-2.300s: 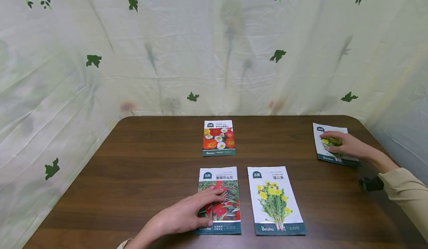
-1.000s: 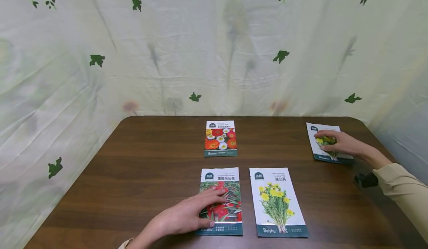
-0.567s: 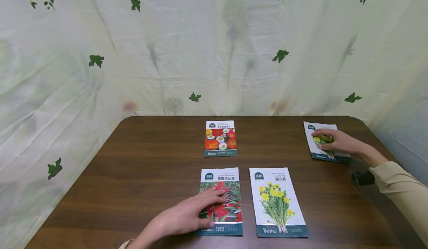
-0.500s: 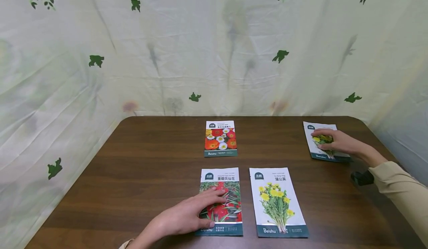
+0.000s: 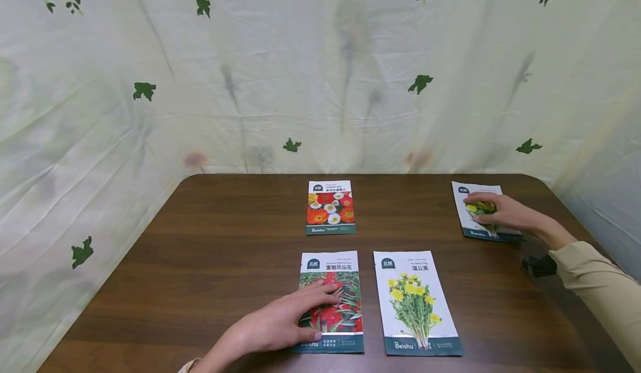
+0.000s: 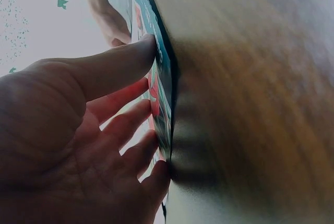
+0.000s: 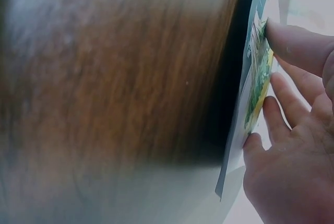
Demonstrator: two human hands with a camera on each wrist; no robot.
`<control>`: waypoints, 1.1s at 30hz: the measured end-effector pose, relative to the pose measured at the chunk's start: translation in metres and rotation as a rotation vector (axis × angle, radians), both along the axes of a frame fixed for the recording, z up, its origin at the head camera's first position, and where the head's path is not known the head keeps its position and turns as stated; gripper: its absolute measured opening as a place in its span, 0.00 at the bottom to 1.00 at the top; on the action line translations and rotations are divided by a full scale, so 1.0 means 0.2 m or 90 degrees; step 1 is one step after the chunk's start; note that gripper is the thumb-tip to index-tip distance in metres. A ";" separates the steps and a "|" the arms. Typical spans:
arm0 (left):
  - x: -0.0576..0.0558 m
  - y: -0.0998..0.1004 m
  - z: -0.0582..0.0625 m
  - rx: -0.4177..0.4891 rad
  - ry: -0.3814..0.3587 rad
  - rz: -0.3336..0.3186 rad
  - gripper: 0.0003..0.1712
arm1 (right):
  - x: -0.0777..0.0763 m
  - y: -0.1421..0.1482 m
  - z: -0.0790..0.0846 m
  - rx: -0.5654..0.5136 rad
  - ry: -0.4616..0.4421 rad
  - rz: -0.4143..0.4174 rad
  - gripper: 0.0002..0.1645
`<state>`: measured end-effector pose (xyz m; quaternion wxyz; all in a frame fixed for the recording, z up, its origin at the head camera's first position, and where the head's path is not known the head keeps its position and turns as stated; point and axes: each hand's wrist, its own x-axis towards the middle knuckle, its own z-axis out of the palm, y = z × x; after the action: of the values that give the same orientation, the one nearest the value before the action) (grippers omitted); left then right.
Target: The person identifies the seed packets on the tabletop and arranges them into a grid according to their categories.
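Observation:
My left hand (image 5: 280, 320) rests on a seed packet with red flowers (image 5: 340, 306), which lies flat near the front of the table. In the left wrist view its fingertips and thumb touch the packet's face. At the back right, my right hand (image 5: 511, 215) lies over a seed packet with yellow flowers (image 5: 466, 220), covering its right part. The right wrist view shows spread fingertips and a thumb against that packet's printed face (image 7: 259, 80). A second yellow-flower packet (image 5: 415, 306) lies flat just right of the red-flower one, untouched.
A packet with orange, red and white flowers (image 5: 330, 209) lies at the table's back middle. The dark wooden table (image 5: 210, 250) ends at a pale curtain (image 5: 280, 83) with green leaf prints, which hangs behind it and along both sides.
My right hand and the packet under it have slid a little to the left across the table. The left hand stays on the red-flower packet.

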<state>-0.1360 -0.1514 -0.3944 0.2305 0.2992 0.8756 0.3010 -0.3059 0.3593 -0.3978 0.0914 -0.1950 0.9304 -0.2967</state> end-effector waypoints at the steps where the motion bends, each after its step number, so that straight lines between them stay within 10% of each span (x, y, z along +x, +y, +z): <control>1: 0.00 0.00 0.00 0.001 0.002 -0.001 0.33 | 0.00 0.00 0.00 -0.003 0.003 0.004 0.30; 33: 0.00 0.00 0.00 -0.002 -0.007 0.004 0.34 | -0.04 -0.05 0.00 -0.010 -0.015 0.031 0.31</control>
<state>-0.1364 -0.1517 -0.3944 0.2349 0.2947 0.8757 0.3019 -0.3133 0.3502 -0.3988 0.1082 -0.2145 0.9220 -0.3037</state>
